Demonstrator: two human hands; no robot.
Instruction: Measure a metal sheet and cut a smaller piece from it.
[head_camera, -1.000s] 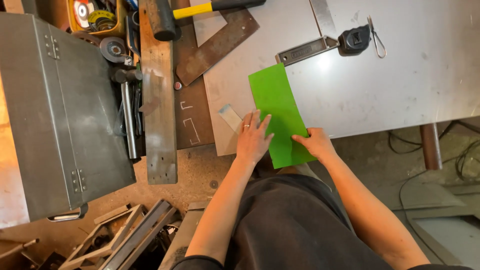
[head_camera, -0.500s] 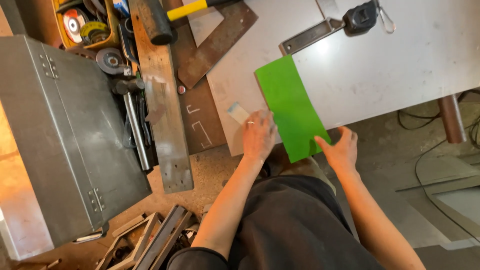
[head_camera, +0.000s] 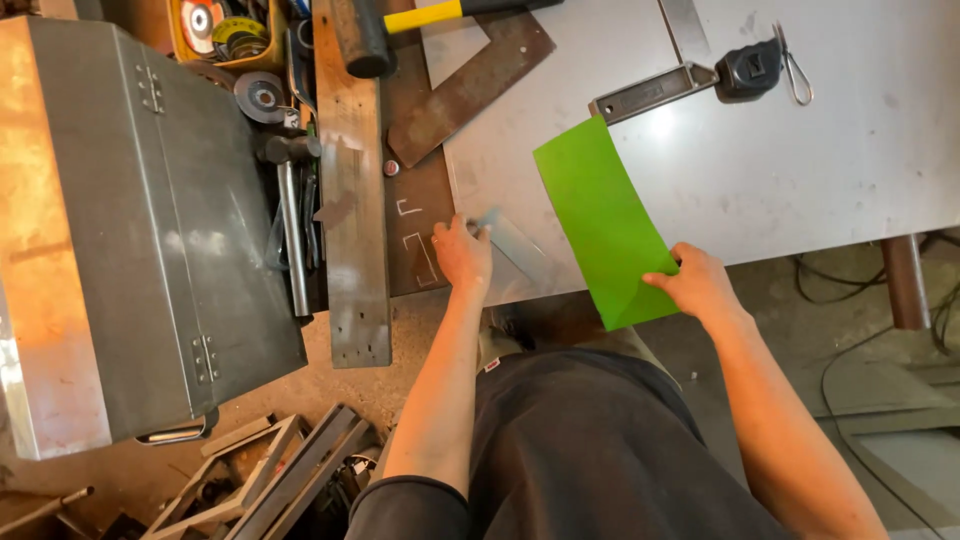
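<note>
A bright green rectangular sheet (head_camera: 600, 215) lies slanted on the grey metal tabletop (head_camera: 800, 170), its near corner hanging over the front edge. My right hand (head_camera: 697, 282) pinches the sheet's near right edge. To the left of the sheet, my left hand (head_camera: 462, 255) has its fingers closed on the end of a small grey metal strip (head_camera: 520, 245). The strip lies flat on the table and looks blurred.
A large grey metal box (head_camera: 130, 230) stands at left beside a long steel plank (head_camera: 350, 200). A yellow-handled hammer (head_camera: 400, 20), a rusty square (head_camera: 470, 85), a try square (head_camera: 650, 90) and a black tape measure (head_camera: 750, 68) lie at the back. Metal profiles (head_camera: 280, 480) lie on the floor.
My left hand left the green sheet and moved left onto the small metal strip. My right hand slid to the sheet's right edge.
</note>
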